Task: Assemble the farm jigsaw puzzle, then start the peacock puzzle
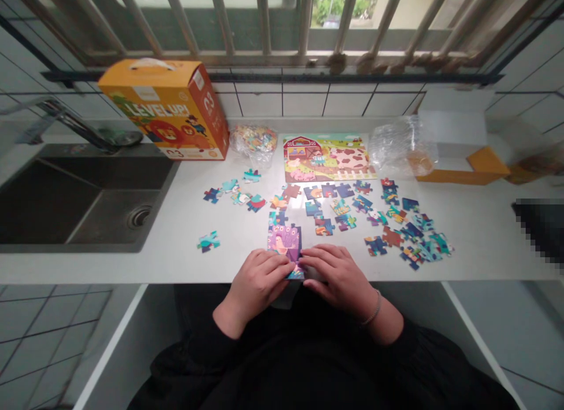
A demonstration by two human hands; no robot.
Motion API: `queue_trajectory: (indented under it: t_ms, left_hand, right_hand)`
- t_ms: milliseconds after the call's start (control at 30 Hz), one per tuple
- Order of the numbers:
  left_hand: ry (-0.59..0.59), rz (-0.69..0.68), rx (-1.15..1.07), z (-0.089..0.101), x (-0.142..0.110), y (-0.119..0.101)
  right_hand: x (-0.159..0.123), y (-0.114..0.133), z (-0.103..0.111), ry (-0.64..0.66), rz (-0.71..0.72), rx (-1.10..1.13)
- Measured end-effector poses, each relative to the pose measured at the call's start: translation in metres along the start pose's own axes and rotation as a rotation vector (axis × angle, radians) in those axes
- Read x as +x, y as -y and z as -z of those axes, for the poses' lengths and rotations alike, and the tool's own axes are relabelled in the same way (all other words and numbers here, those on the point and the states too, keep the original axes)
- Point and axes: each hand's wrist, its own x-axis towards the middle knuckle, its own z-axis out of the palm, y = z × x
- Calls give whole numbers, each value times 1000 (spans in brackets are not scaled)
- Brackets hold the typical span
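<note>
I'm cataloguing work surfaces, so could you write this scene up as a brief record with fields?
Surface: white countertop
Left hand: fingers over the near end of a purple-and-blue joined puzzle section
Right hand: fingertips at that section's right edge
Loose pieces: multicoloured interlocking puzzle pieces, spread left, beyond and right of the section
Back, left to right: orange cardboard box with white handle, clear plastic bag of pieces, rectangular farm picture, crumpled clear plastic
Far left: dark rectangular sink
</note>
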Motion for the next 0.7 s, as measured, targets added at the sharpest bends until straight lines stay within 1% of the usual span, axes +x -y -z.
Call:
queue_trajectory:
  t_ms: [133,300,367,433,500,567,600,667,700]
  left_hand:
    - [-31,-52,18,0,-2,4]
    - [-70,-107,5,1,-4,4]
    - [-98,-109,-24,5,-3,2]
    - [-124,-89,-46,14,-2,2]
    - [-128,-37,-20,28,-4,8]
    - [-136,46,75,44,-9,21]
    - [-153,103,145,52,-14,31]
    - [-225,247,322,69,-24,55]
    - [-234,324,407,78,-29,68]
  right_hand:
    - [1,1,1,46,-14,-25]
    - [3,1,2,43,-40,17]
    - [4,1,3,41,-48,31]
    - [5,0,3,41,-57,30]
    - [5,0,3,42,-65,17]
    - [6,0,3,35,-65,6]
    - [6,0,2,28,-63,3]
    - [6,-1,1,16,-58,-2]
    - [6,-1,1,10,-55,-5]
